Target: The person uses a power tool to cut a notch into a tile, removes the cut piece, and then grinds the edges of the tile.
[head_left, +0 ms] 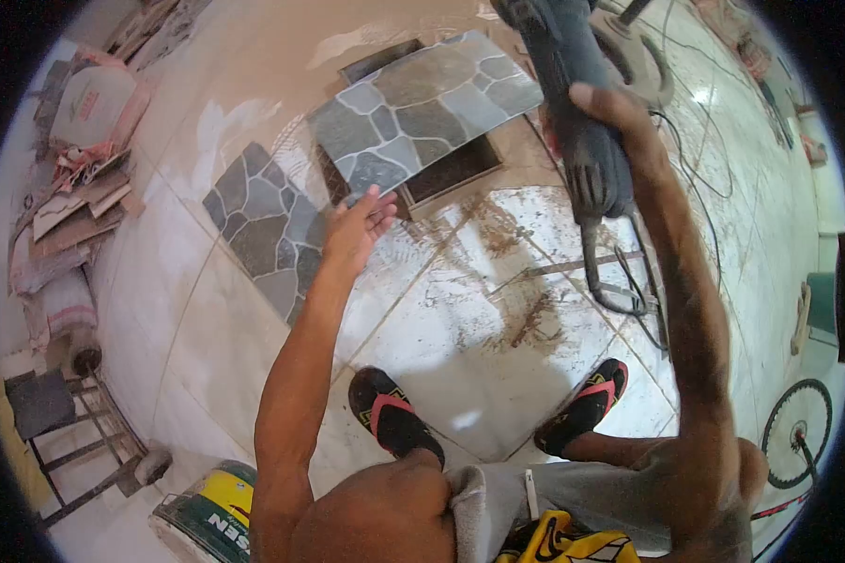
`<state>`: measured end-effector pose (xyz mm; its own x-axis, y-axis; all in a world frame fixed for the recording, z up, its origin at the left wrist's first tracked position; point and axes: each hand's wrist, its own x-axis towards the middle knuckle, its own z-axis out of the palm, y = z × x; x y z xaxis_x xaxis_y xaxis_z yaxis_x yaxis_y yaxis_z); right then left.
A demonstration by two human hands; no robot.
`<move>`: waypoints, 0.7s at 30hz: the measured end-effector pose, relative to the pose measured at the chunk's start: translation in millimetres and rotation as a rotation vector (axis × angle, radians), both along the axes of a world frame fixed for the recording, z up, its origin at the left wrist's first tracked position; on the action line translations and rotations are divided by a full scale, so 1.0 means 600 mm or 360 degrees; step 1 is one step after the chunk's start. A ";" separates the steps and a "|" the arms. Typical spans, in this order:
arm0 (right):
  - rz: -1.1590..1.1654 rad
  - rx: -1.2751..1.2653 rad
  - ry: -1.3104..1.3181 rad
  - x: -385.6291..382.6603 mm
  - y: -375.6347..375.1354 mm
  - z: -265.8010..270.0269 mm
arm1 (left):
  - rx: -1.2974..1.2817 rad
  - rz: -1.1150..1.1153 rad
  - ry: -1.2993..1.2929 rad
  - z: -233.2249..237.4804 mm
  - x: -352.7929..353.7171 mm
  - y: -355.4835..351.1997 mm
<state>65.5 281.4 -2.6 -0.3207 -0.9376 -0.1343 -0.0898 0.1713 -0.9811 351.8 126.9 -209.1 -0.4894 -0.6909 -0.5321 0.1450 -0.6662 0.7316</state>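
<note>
My right hand (pixel 615 113) is wrapped round the body of a black corded angle grinder (pixel 587 159). The tool is raised at the upper right, its front end cut off by the picture's top edge, its cord hanging toward the floor. My left hand (pixel 357 230) is at the near corner of a grey stone-pattern tile (pixel 427 103), thumb and forefinger pinching the edge and the other fingers partly curled below. That tile rests raised across a dark open frame (pixel 455 174). A second stone-pattern tile (pixel 263 220) lies flat on the floor, left of my left hand.
Brown dust covers part of the floor (pixel 521 310) before my feet. Cables (pixel 690 159) trail on the right, near a bicycle wheel (pixel 798 433). Bags (pixel 94 103) and broken boards (pixel 80 206) are piled left. A paint bucket (pixel 211 511) stands at lower left.
</note>
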 end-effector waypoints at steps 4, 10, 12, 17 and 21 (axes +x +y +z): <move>-0.0166 -0.0094 0.0035 -0.065 0.010 0.083 | -0.0190 0.0219 0.0273 0.040 -0.019 0.005; -0.0264 -0.0232 -0.0318 -0.137 0.061 0.184 | -0.0588 0.0273 0.0167 0.118 -0.062 -0.037; -0.0181 -0.0137 -0.0168 -0.173 0.099 0.208 | -0.0752 0.0196 -0.0003 0.165 -0.091 -0.046; -0.0227 -0.0270 0.0177 -0.184 0.201 0.184 | -0.1221 -0.0186 -0.0207 0.269 -0.173 -0.064; -0.0039 -0.0487 -0.0458 -0.201 0.266 0.142 | -0.1474 -0.0603 -0.0596 0.351 -0.239 -0.068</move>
<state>-55.0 441.0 82.9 -0.3332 -0.9408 0.0618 0.1957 -0.1331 -0.9716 208.3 86.1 1.3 -0.6712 -0.7403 -0.0388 -0.2936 0.2173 0.9309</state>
